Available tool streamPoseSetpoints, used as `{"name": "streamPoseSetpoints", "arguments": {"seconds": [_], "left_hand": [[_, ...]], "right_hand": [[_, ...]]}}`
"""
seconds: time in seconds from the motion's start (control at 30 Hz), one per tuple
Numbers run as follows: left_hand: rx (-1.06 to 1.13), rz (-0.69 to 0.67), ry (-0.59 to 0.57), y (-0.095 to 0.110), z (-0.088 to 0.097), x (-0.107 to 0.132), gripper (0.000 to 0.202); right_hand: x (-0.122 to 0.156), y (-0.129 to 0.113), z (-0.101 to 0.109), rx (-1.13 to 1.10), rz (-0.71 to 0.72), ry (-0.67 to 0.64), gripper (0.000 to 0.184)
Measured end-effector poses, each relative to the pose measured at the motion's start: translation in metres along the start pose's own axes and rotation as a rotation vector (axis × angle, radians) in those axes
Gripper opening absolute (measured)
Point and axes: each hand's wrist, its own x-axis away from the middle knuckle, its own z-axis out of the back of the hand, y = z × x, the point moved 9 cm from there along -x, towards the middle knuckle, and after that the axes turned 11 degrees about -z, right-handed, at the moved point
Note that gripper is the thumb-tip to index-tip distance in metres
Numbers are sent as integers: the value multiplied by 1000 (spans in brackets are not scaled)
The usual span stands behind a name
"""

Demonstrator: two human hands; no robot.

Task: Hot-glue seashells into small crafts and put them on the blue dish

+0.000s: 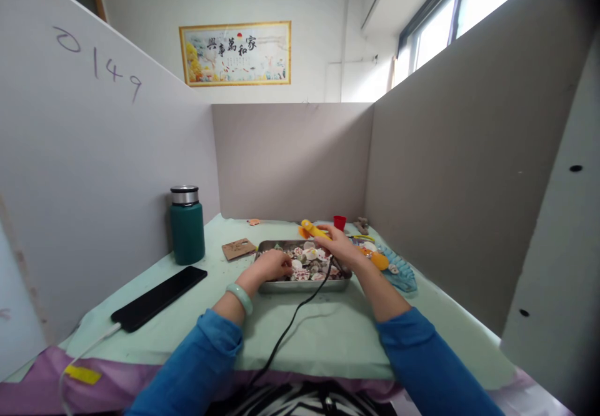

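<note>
A metal tray (300, 287) in the middle of the table holds several seashells (310, 263). My left hand (272, 265) reaches into the tray's left part with its fingers curled on the shells; whether they grip one is hidden. My right hand (341, 245) is closed round a yellow corded tool (313, 229) held over the tray's right side. The tool's black cord (290, 323) runs back toward me. A pale green bangle (240, 297) sits on my left wrist.
A green flask (187, 225) stands at the left and a black phone (159, 297) with a white cable lies near it. A brown card (239, 248), a red cup (339, 222), orange pieces (379, 261) and a blue shell-shaped item (399, 270) surround the tray. Grey partitions enclose the table.
</note>
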Motion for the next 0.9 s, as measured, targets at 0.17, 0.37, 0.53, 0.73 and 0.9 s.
{"name": "streamPoseSetpoints", "arguments": {"seconds": [0.17, 0.37, 0.53, 0.73, 0.9], "left_hand": [[-75, 46, -45, 0, -3, 1, 11], [-56, 37, 33, -2, 3, -1, 11], [173, 147, 265, -17, 24, -1, 11], [886, 267, 440, -26, 27, 7, 23], [1175, 313, 450, -30, 20, 9, 29]], "right_hand": [[2, -5, 4, -229, 3, 91, 38], [5, -6, -3, -251, -8, 74, 31], [5, -6, -3, -336, 19, 52, 32], [9, -8, -11, -332, 59, -6, 30], [10, -8, -26, -351, 53, -114, 30]]}}
